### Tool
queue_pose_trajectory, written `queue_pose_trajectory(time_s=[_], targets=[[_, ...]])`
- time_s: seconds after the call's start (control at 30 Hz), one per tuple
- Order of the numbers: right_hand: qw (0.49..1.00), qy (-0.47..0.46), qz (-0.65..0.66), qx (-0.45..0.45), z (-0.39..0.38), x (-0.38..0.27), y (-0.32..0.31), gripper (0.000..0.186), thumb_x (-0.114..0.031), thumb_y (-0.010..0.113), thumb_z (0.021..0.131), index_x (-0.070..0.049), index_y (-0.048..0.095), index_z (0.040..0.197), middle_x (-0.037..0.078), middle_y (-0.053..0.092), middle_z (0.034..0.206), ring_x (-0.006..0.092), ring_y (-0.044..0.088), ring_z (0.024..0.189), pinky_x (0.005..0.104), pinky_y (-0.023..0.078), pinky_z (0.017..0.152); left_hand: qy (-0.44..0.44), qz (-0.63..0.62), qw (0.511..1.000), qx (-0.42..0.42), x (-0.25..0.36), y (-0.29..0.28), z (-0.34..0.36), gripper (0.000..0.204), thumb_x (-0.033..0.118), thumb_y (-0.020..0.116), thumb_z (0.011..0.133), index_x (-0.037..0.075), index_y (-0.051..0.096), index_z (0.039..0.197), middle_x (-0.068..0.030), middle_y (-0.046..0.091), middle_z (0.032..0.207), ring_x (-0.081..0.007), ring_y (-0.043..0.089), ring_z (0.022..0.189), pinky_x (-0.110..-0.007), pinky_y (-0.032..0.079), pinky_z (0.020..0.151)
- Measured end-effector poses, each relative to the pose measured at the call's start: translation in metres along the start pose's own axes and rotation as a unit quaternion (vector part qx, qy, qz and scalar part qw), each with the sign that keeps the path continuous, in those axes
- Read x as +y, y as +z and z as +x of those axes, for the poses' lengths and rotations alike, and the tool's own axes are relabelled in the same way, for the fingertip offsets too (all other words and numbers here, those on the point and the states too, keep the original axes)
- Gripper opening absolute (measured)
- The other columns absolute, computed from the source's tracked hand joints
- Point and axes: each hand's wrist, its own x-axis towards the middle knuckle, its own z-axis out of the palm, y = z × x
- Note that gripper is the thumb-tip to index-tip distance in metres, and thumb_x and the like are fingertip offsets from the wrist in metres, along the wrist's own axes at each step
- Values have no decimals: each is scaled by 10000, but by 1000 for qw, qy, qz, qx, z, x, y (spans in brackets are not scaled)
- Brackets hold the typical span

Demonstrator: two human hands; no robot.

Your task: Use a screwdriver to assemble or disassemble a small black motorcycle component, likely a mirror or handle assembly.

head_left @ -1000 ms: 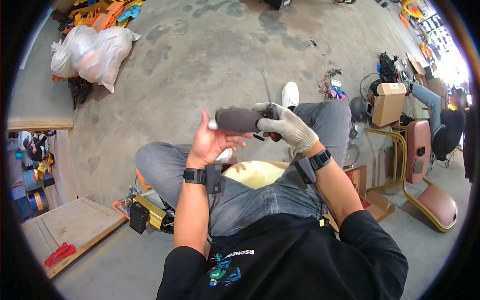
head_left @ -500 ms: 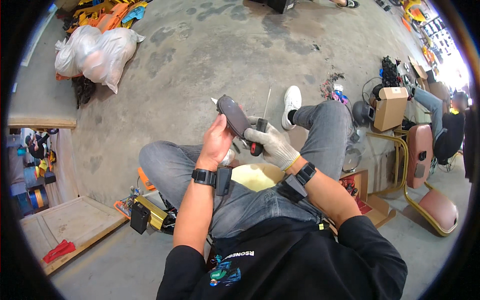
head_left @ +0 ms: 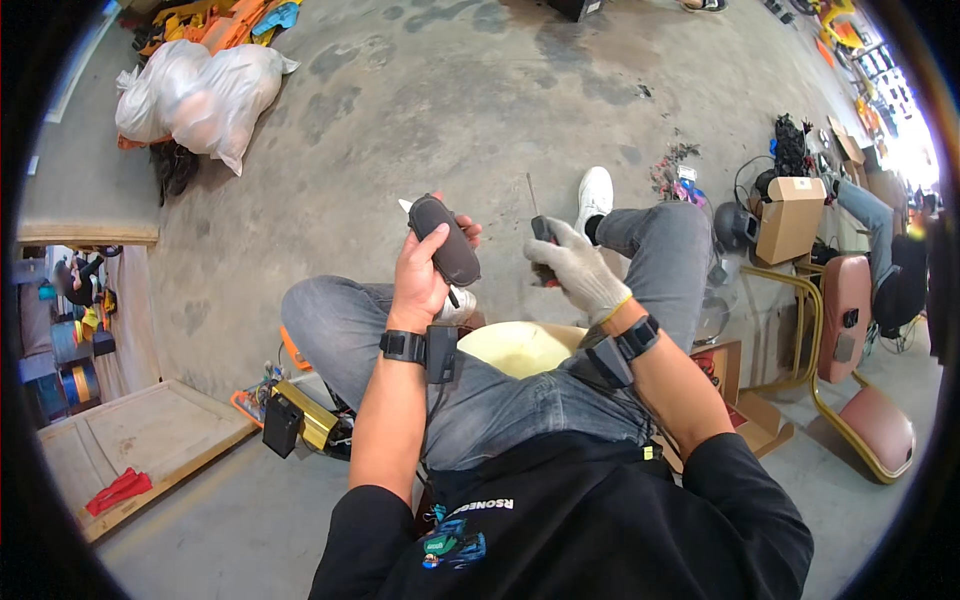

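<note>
My bare left hand [head_left: 418,272] is wrapped round a long, rounded dark grey casing [head_left: 450,243]. The thumb lies across its face, the fingertips show along its right side, and a white tip pokes out at its upper left. To the right, my right hand [head_left: 588,275], in a pale knitted glove, grips a screwdriver [head_left: 542,230] by its black and red handle. The thin shaft points up and away from me. A gap separates the screwdriver from the casing.
Between my legs is a pale yellow round thing [head_left: 525,348]. White plastic bags [head_left: 205,100] lie far left. A wooden panel [head_left: 150,450] bears a red cloth. On the right stand a cardboard box [head_left: 790,220] and a chair with a gold frame [head_left: 812,330].
My hands have moved apart. The right hand has drawn away to the right with the screwdriver, while the left has shifted slightly left and turned the casing.
</note>
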Motion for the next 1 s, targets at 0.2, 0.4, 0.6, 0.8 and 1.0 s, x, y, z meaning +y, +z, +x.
queue_pose_trajectory(time_s=[0.2,0.4,0.6,0.8,1.0], targets=[[991,-69,-117,4,-24,-44,-23,628,-154,677,837,35,477,1402,110,638,1039,122,636,775,260,549,703,18,99,995,14,-3,-2,-1,634,49,577,944,72,306,1517,-121,636,1073,-238,644,976,-377,533,902],[989,-126,-50,64,-25,-37,-38,434,-119,663,868,17,605,1276,91,658,992,111,622,800,264,538,711,46,217,974,40,-11,-2,2,646,-62,536,878,80,389,1491,-40,625,999,-167,642,892,-315,517,860],[989,-101,94,46,-8,-20,-46,350,-187,641,900,6,621,1191,35,627,821,84,568,699,203,441,590,69,339,937,53,-16,-7,4,679,-103,493,850,132,425,1483,-18,595,985,-140,611,902,-283,495,854],[992,-80,94,25,-8,-20,-49,400,-209,657,889,-3,588,1225,22,592,805,74,532,656,195,407,560,78,390,914,74,-15,-1,5,700,-103,499,841,146,417,1491,-14,586,985,-120,596,898,-261,483,847],[995,-70,74,18,-11,-27,-44,402,-203,654,893,3,581,1230,31,592,821,80,541,668,200,421,568,84,400,910,71,-16,-6,5,713,-94,508,861,182,399,1508,-16,588,991,-115,589,903,-257,483,849]])
